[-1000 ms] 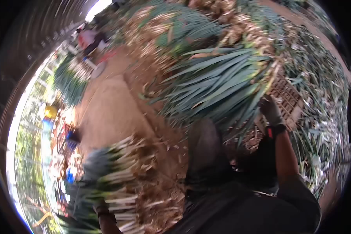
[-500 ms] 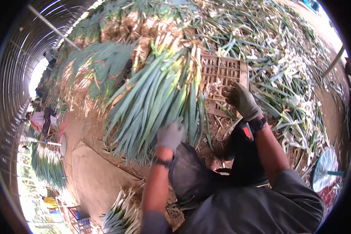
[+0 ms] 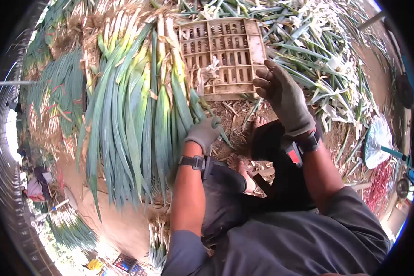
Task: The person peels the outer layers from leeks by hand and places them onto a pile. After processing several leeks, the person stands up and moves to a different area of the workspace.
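Observation:
My left hand (image 3: 204, 133), in a grey glove, is closed around green leaves at the right edge of a large pile of leeks (image 3: 140, 106). Its fingers partly hide what they grip. The leeks lie with white root ends away from me and long green leaves toward me. My right hand (image 3: 283, 94), also gloved, is raised beside the lower right corner of a slatted crate (image 3: 257, 46). Its fingers are apart and loosely bent, with nothing between them. A dry husk (image 3: 209, 71) hangs on the crate's slats.
Loose leaves and peelings (image 3: 317, 60) cover the ground at right. Tied leek bundles (image 3: 57, 96) stand at left. A clear plastic-covered round thing (image 3: 377, 141) and red strings (image 3: 379, 184) are at far right. More leeks (image 3: 71, 227) lie lower left. My bare foot (image 3: 246, 177) is below the crate.
The view has turned down and to the right. My left hand has gone from resting on the leaves to closing at their right edge. My right hand stays raised, fingers apart.

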`<state>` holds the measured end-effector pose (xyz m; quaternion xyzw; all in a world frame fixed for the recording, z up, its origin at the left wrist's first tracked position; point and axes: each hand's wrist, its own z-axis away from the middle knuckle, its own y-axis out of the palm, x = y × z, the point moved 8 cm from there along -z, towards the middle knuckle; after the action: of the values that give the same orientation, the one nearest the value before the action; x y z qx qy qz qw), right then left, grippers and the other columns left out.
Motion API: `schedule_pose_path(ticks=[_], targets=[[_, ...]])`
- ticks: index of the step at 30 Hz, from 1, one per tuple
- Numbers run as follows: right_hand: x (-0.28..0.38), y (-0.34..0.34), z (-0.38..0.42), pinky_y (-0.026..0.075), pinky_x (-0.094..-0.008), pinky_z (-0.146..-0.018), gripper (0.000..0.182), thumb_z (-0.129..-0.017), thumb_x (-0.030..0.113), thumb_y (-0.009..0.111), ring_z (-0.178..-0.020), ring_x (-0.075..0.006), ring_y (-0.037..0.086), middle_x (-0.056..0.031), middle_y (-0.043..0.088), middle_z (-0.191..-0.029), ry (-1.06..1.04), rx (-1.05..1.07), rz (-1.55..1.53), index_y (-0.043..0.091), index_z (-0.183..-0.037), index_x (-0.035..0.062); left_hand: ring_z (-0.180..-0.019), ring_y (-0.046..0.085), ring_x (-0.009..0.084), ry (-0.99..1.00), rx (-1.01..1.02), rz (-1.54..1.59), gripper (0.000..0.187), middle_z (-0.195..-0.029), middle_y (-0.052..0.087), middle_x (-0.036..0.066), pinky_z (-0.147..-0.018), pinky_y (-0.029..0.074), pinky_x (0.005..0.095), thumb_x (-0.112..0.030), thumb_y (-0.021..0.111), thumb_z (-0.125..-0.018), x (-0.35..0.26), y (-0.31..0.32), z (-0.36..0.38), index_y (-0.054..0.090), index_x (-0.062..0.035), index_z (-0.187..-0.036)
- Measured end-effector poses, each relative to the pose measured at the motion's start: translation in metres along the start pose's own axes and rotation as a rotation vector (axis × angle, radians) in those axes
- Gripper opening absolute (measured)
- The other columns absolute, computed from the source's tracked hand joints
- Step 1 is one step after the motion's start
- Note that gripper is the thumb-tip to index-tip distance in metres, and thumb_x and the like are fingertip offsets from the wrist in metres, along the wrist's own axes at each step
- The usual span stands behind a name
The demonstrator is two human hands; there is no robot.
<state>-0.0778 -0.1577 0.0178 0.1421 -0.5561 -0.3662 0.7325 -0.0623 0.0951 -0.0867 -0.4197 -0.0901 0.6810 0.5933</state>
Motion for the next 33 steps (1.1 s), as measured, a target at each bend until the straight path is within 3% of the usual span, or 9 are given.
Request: schedule_pose_path(ticks=[4,7,8,11,14,20,23,27,33], targets=[[0.013,-0.028,0.023,0.055,-0.0322,-0.076,0.044,-0.103,0.033,0.062,-0.094,-0.0222,0.069,-0.0113,0.067,-0.112,-0.060,-0.132,-0.056,0.053,-0.136,0.0052,-0.112,0.067,0.0372,0.080,0.039,0.045,0.042,-0.119,0.072,0.015,-0.097,0.052,0.0424,-0.048,0.060,-0.090,-0.034,-0.008,-0.009,0.069,-0.0257,-0.124],[0.031,-0.046,0.055,0.055,-0.0327,-0.077,0.043,-0.104,0.034,0.060,-0.095,-0.0228,0.070,-0.0106,0.067,-0.110,-0.169,-0.123,-0.052,0.053,-0.137,0.0066,-0.094,0.070,0.0200,0.306,-0.091,0.308,0.037,-0.108,0.075,0.007,-0.088,0.053,0.0331,-0.031,0.068,-0.095,-0.077,-0.013,-0.003,0.069,-0.0122,-0.126],[0.035,-0.056,0.074,0.055,-0.0328,-0.077,0.043,-0.104,0.033,0.059,-0.095,-0.0228,0.070,-0.0106,0.067,-0.111,-0.179,-0.100,-0.053,0.053,-0.137,0.0068,-0.099,0.066,0.0150,0.321,-0.134,0.437,0.036,-0.113,0.074,0.003,-0.090,0.051,0.0301,-0.027,0.071,-0.095,-0.083,-0.014,0.009,0.069,-0.0091,-0.127],[0.045,-0.074,0.102,0.055,-0.0327,-0.078,0.044,-0.105,0.033,0.057,-0.095,-0.0219,0.070,-0.0114,0.068,-0.114,-0.089,-0.061,0.004,0.052,-0.139,0.0055,-0.100,0.065,0.0120,0.461,-0.218,0.276,0.038,-0.112,0.073,0.003,-0.090,0.050,0.0277,-0.028,0.070,-0.096,-0.097,-0.024,0.048,0.068,-0.0076,-0.128],[0.045,-0.076,0.118,0.056,-0.0332,-0.079,0.044,-0.105,0.033,0.057,-0.095,-0.0206,0.069,-0.0095,0.068,-0.112,-0.025,0.045,0.026,0.051,-0.140,0.0078,-0.098,0.068,0.0149,0.423,-0.252,0.315,0.036,-0.109,0.074,0.006,-0.092,0.051,0.0297,-0.029,0.068,-0.097,-0.089,-0.018,0.068,0.069,-0.0099,-0.127],[-0.004,-0.151,0.104,0.058,-0.0301,-0.075,0.032,-0.107,0.034,0.052,-0.090,-0.0174,0.070,-0.0036,0.071,-0.104,0.086,-0.209,-0.050,0.057,-0.129,0.0117,-0.101,0.070,0.0192,0.387,-0.286,0.212,0.036,-0.114,0.075,0.008,-0.094,0.051,0.0313,-0.027,0.067,-0.096,-0.085,-0.017,0.079,0.069,-0.0103,-0.127],[-0.035,-0.186,0.103,0.056,-0.0307,-0.076,0.034,-0.104,0.037,0.056,-0.088,-0.0174,0.067,-0.0031,0.067,-0.105,0.127,-0.283,-0.063,0.057,-0.127,0.0114,-0.101,0.070,0.0203,0.379,-0.186,0.414,0.035,-0.115,0.075,0.009,-0.094,0.051,0.0317,-0.026,0.066,-0.096,-0.080,-0.013,0.079,0.069,-0.0105,-0.128],[-0.039,-0.182,0.118,0.058,-0.0298,-0.073,0.029,-0.105,0.033,0.055,-0.086,-0.0166,0.070,-0.0014,0.070,-0.097,0.146,-0.280,-0.110,0.058,-0.125,0.0122,-0.102,0.068,0.0159,0.338,-0.276,0.308,0.033,-0.116,0.074,0.008,-0.094,0.050,0.0299,-0.021,0.064,-0.098,-0.094,-0.028,0.103,0.068,-0.0078,-0.128],[-0.013,-0.132,0.171,0.055,-0.0290,-0.073,0.029,-0.106,0.032,0.053,-0.085,-0.0176,0.065,-0.0024,0.066,-0.098,0.109,-0.154,-0.164,0.059,-0.123,0.0094,-0.110,0.067,0.0191,0.493,-0.292,0.402,0.033,-0.120,0.073,0.010,-0.099,0.048,0.0314,-0.021,0.065,-0.097,-0.091,-0.004,0.128,0.068,-0.0072,-0.127]])
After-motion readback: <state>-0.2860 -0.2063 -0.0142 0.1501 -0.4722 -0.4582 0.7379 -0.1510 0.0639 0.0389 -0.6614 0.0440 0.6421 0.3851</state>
